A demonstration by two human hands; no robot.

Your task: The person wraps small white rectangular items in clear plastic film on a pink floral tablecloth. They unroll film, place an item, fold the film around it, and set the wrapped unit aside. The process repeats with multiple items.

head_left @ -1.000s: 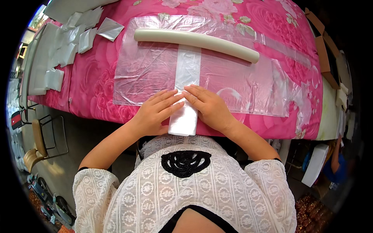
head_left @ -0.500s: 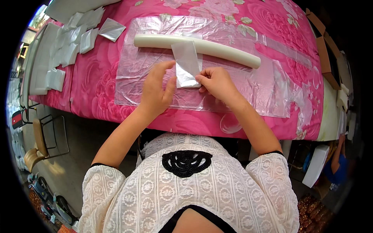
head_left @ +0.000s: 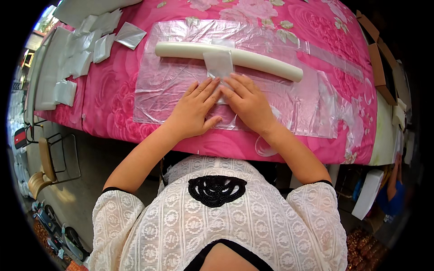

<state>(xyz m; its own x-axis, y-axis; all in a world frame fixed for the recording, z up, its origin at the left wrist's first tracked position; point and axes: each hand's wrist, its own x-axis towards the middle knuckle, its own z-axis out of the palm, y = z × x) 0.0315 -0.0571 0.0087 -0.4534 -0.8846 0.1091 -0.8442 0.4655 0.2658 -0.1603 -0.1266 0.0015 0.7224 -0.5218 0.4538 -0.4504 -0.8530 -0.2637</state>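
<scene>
A small clear plastic bag lies in front of me, its far end resting over a long white tube. My left hand is laid palm down over the near part of the bag, fingers stretched out and thumb apart. Beside it, my right hand also lies flat, its fingertips on the bag and close to the left ones. Both hands cover most of the bag's near end. Underneath is a large crinkled clear plastic sheet.
Stacks of small clear bags lie at the far left, with a single bag apart from them. The table has a pink floral cloth. A cardboard box stands at the right edge, and a chair at the lower left.
My right hand has gone from pinching the bag's near corner to lying flat. My left hand has come down and inward onto the bag. The bag has shifted slightly right.
</scene>
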